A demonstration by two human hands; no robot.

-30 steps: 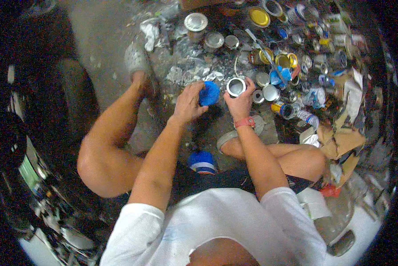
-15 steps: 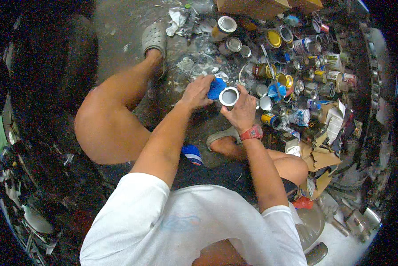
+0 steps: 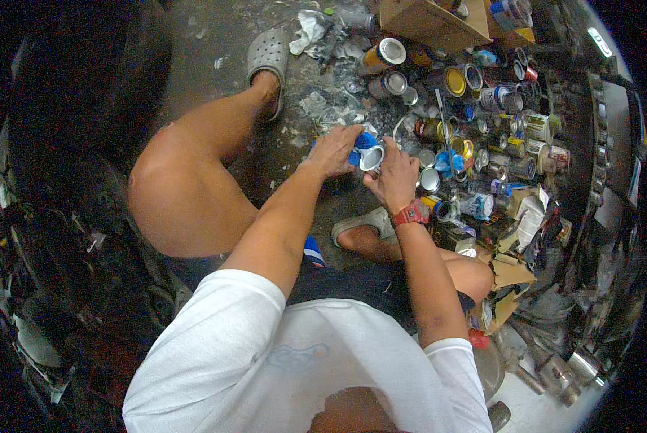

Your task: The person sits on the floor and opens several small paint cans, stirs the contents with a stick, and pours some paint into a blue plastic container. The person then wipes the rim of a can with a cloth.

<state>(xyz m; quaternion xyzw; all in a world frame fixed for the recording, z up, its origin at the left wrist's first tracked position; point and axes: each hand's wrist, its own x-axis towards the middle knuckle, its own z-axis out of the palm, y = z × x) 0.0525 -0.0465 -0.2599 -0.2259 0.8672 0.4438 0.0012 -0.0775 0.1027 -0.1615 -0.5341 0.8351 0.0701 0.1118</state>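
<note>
Between my hands is a small open tin (image 3: 371, 159) with a pale rim and greyish inside, its mouth tilted. My right hand (image 3: 396, 175), with a red watch on the wrist, grips its right side with thumb and fingers. My left hand (image 3: 333, 151) is closed around a crumpled blue cloth (image 3: 365, 141), which lies against the tin's left and far side. Part of the cloth is hidden under the left fingers, and the tin's lower body cannot be made out.
Many paint cans, some lidded, crowd the floor to the right, with a long stick (image 3: 442, 112) and a blue crumpled piece (image 3: 449, 164) among them. A cardboard box (image 3: 435, 25) stands at the far side. Torn cardboard (image 3: 507, 273) lies near my right knee; white crumpled paper (image 3: 310, 32) lies ahead.
The tin has tipped, so its mouth appears narrower. My left hand and the blue cloth have come closer around it. The whole view has shifted slightly.
</note>
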